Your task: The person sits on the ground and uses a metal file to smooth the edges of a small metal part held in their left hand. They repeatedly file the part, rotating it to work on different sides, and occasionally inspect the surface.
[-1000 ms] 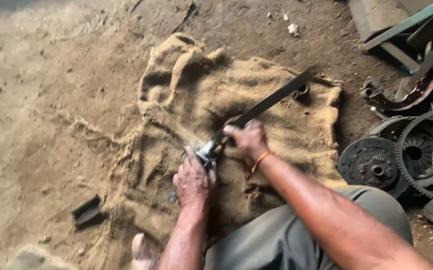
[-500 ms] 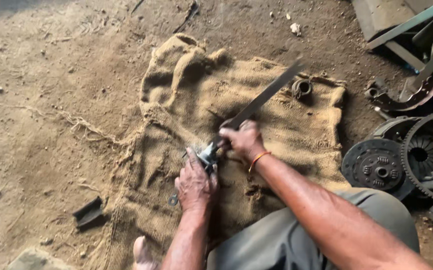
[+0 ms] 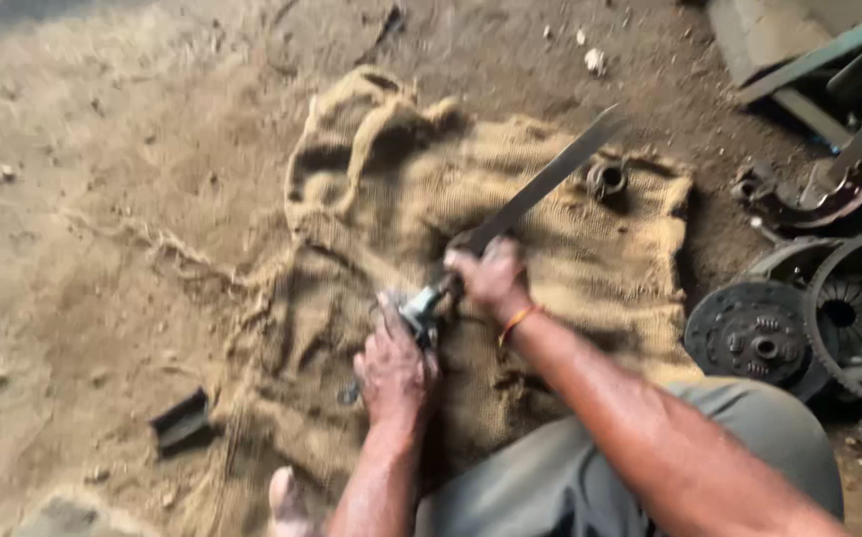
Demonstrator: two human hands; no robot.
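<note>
Hands working metal part on sack

Left hand (image 3: pixel 392 370) is clamping a small metal part (image 3: pixel 419 310) down on the burlap sack (image 3: pixel 590 268). Right hand (image 3: pixel 490 275) is gripping a long flat bar (image 3: pixel 550 179), its near end meeting the part. Part is looking still assembled, so work seems midway. Small ring (image 3: pixel 606 178) is lying on sack; clutch plates (image 3: pixel 754 333) sitting at right.

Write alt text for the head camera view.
Seated on a dirt floor, a person's right hand grips a long flat metal bar while the left hand steadies a small metal part on a burlap sack. Clutch discs lie at right.
</note>
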